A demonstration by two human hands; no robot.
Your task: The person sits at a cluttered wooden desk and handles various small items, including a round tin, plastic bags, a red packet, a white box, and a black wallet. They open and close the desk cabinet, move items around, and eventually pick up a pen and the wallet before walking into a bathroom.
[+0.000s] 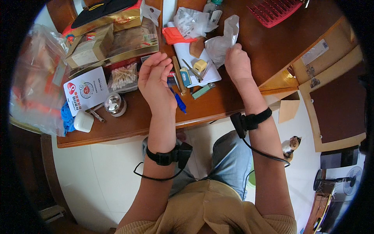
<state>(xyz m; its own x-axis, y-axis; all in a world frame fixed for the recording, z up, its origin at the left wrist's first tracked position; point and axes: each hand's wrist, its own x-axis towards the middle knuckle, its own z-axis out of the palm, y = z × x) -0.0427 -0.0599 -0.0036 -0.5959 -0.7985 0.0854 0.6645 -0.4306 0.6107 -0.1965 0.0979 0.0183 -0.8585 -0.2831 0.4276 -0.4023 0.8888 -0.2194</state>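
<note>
My right hand (239, 63) grips the edge of a crumpled translucent plastic bag (219, 48) over the wooden desk. My left hand (157, 77) is raised with nothing in it, its fingers slightly curled and apart. Just right of it lie a brown stick-like tube (177, 73), a blue pen (179, 102) and a blue-and-cream eraser-like block (185, 76). Tweezers (191, 69) and a small yellow block (200, 65) rest on folded white paper (214, 76). A green stapler-like tool (204, 91) lies by the paper's near edge.
Left on the desk are a bag of cotton swabs (124, 76), a lidded jar (115, 104), a white earbud case (84, 121), a printed card (87, 90) and a cardboard box (90, 48). A red comb (274, 11) lies at the far right. A cat (290, 147) is on the floor.
</note>
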